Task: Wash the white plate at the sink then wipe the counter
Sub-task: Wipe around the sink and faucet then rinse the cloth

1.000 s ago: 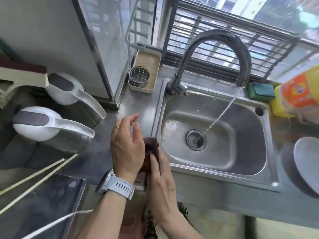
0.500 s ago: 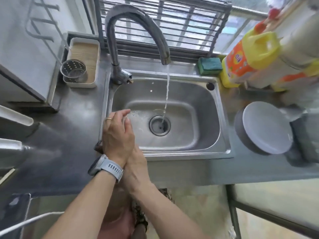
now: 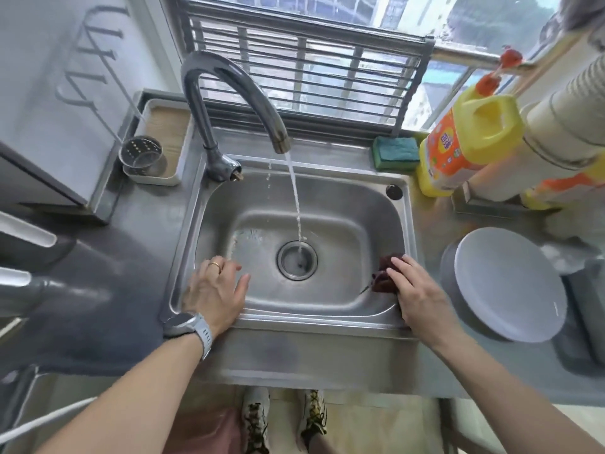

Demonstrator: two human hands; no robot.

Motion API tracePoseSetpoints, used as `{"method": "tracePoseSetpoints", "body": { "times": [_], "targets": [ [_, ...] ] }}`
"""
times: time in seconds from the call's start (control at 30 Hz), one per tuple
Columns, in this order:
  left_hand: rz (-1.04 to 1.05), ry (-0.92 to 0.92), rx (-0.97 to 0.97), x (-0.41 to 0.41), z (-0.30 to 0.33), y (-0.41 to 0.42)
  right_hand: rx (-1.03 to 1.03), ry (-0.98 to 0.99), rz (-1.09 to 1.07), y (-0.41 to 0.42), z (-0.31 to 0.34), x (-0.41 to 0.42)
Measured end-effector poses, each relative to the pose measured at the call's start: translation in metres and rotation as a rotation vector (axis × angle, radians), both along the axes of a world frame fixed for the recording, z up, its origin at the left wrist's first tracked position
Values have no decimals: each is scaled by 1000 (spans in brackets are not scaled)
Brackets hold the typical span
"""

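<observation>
Water ran from the tap [image 3: 229, 93]; the right hand [image 3: 422, 296] clutched a dark red cloth [image 3: 383, 276] at the sink's [image 3: 327, 322] right wall, the left hand [image 3: 212, 290] lay loose, holding nothing, at its left rim. The white plate [image 3: 504, 283] sat unwashed at the bench's right end; fetching it looked next.

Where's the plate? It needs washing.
In the head view, the white plate sits on the counter right of the sink, beside the right hand.
</observation>
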State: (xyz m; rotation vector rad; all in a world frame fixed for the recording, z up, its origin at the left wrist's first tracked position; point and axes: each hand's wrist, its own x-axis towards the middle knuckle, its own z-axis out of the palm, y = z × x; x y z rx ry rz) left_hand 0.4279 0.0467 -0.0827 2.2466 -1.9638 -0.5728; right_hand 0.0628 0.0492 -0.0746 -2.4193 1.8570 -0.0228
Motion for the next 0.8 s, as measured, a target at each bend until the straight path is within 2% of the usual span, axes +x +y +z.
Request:
{"method": "tracePoseSetpoints", "body": {
  "times": [0.17,0.33,0.47,0.57,0.67,0.8],
  "targets": [
    [-127,-118,-24,18,1,-5,-14,-270,-132,-69,22,28],
    [-204,-97,-67,28,0,-1,-168,-484,40,-174,52,96],
    [-192,-64,-83,30,-2,-2,10,-380,309,-244,33,149],
    [-180,-43,-102,32,-5,-3,-44,-224,596,-268,3,177],
    [-166,-22,-148,33,-10,-2,67,-107,612,-286,-9,215],
    [-171,-14,-190,36,-18,-3,64,-130,721,-302,-14,261]
  ]
}}
